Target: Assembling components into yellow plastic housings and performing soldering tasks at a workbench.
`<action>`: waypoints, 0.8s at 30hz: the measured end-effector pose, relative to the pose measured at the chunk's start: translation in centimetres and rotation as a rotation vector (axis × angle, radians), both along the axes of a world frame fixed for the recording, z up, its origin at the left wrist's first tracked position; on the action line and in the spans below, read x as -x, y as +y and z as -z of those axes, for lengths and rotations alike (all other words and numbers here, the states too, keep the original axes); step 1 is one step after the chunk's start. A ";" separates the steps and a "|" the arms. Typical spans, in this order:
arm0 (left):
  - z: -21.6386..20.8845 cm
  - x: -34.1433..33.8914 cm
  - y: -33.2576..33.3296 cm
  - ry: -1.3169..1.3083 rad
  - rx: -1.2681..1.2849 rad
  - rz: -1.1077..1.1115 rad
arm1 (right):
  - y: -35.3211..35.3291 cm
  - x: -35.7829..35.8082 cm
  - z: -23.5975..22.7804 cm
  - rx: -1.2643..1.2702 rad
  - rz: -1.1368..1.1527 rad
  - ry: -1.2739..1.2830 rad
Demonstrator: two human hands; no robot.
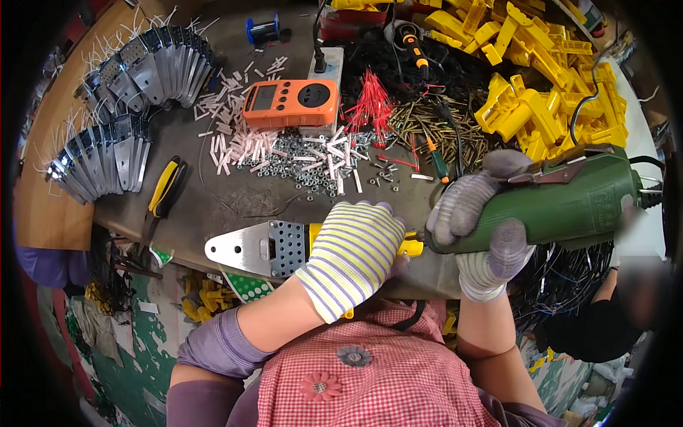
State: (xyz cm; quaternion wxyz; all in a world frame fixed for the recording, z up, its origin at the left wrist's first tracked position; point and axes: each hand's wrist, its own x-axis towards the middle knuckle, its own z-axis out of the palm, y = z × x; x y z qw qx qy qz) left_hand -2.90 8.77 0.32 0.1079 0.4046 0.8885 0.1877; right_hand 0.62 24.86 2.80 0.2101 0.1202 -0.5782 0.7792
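My left hand (359, 252), in a striped glove, is wrapped round the yellow handle of a tool with a flat, tapered metal plate (242, 249). Round holes perforate the plate's wider end beside the handle. My right hand (469, 206), gloved too, grips a green cylindrical power tool (562, 203) lying sideways. Its front end is at the yellow handle's right end (411, 247); my fingers partly hide where they meet, so contact cannot be told.
Metal plates with white wires (135, 71) fan out at left, near yellow-handled pliers (165, 186). An orange meter (290, 103) stands among white tubes and nuts (295, 167). Brass-coloured screws (434, 124), red sleeves (370, 103) and yellow handle shells (530, 110) lie far right. Another person (597, 320) is at right.
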 end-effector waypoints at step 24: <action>0.2 0.0 0.2 0.052 0.033 0.010 | -1.0 -1.7 -0.1 -0.015 -0.011 -0.085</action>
